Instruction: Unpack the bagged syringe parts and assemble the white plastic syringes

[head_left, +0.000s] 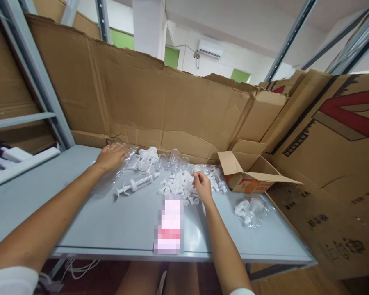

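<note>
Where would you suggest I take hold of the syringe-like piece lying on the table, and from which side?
I'd grip the syringe-like piece around mid-barrel, from the near side: it lies flat, its long barrel exposed, while larger white parts lie behind it and small white pieces beyond its tip.

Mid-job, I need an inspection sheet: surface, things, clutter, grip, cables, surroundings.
Surface: grey table, loaded across middle and back.
Things: white pieces heaped mid-table; syringe left of them; clear tubes behind.
Clutter: open box right, packed bag before it, pixelated item at front edge.
Grip: left hand on clear bag; right hand at white pieces, hold unclear.
Cables: white cord looped below table.
Surroundings: cardboard behind, metal posts either side.
</note>
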Demonstrator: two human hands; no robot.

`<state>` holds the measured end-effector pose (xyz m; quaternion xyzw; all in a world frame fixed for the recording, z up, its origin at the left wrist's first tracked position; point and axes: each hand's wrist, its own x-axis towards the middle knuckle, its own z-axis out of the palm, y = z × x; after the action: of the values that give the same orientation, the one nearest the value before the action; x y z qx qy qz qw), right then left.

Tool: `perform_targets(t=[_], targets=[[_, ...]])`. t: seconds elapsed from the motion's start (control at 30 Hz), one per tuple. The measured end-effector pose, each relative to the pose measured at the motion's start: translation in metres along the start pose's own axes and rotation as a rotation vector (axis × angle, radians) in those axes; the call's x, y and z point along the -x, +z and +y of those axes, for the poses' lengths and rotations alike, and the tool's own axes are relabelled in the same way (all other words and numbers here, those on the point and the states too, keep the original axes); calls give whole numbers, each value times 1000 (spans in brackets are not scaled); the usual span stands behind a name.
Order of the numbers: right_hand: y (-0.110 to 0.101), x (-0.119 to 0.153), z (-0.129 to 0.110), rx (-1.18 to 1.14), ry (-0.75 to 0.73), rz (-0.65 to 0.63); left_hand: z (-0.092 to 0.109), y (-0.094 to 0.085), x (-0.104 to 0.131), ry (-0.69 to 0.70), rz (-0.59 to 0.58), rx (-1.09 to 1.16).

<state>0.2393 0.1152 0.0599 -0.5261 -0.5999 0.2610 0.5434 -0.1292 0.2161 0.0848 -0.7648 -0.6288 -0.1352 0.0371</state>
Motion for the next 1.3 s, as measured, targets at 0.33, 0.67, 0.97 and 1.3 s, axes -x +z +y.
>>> perform_targets(t=[0.33, 0.67, 0.97, 1.3], targets=[[-4, -1, -2, 2, 11, 28, -24, 64, 1, -149, -165, 198], [-10, -1, -14, 12, -3, 81, -20, 63, 3, -142, -192, 89], [-110, 49, -43, 494, -51, 407, 6, 32, 19, -155, 72, -213], [-194, 74, 20, 910, 815, 364, 44, -19, 27, -120, 459, -204]])
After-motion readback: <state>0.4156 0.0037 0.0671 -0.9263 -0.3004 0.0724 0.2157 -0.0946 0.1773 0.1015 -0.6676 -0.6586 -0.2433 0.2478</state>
